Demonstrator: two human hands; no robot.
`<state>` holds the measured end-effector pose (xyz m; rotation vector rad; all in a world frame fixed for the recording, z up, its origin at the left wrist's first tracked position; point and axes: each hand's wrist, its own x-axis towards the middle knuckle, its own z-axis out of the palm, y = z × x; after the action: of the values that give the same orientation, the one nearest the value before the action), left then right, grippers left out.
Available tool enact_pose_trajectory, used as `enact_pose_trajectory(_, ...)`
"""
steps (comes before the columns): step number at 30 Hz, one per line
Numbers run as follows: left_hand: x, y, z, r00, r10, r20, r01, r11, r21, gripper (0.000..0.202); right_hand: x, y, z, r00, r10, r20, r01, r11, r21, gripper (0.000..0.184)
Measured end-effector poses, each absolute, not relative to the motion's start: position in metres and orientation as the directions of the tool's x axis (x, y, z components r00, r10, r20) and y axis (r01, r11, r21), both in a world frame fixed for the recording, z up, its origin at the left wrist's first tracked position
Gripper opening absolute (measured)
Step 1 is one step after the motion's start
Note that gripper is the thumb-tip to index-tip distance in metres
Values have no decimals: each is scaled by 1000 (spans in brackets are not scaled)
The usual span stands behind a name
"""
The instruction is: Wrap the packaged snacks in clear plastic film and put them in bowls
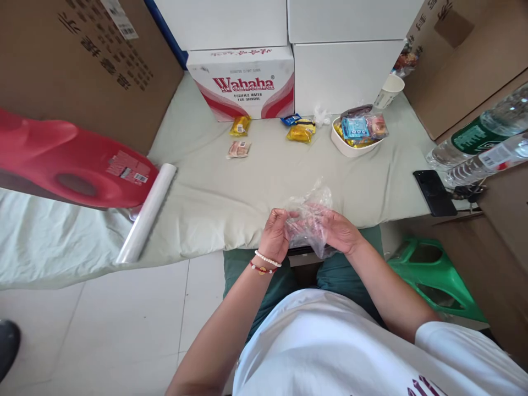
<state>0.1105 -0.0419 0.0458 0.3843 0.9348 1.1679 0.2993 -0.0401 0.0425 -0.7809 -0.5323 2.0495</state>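
Head view. Clear plastic bag (pixel 312 217): one, crumpled, between your two hands at the near edge of the bench (pixel 256 187). Your left hand (pixel 275 234): fingertips pinched on the bag's left side. Your right hand (pixel 341 231): fingers inside or behind the film; grip cannot be told. Two-sided hold: presumably to spread limp film. White bowl (pixel 348 149): heaped with wrapped packets (pixel 356 127), likely to keep them together. White roll (pixel 147 214): slanted, beside the red jug (pixel 78 157).
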Motion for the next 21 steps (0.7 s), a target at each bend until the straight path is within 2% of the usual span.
enact_pose_trajectory(3,99,-35,45,-6,925,-379,-520,321,792,60,293,-29,42,-417,833,-364,-489,-544,-682,36)
enact_pose_trajectory(6,87,-28,43,-66,928,-366,-397,312,863,53,293,-12,44,-300,879,-369,-537,-476,-697,32)
enact_pose_trajectory(9,78,-23,41,-119,924,-364,-280,320,905,46,294,4,48,-315,881,-354,-581,-473,-662,34)
enact_pose_trajectory(15,58,-9,32,-306,893,-331,-124,307,944,46,296,31,52,-504,788,-354,-430,-584,-689,46)
enact_pose_trajectory(18,41,2,27,-424,859,-285,-47,294,955,44,298,50,51,-482,804,-347,-393,-553,-735,59)
enact_pose_trajectory(21,27,16,27,-467,846,-256,-52,262,964,41,296,74,51,-388,857,-340,-368,-482,-795,65)
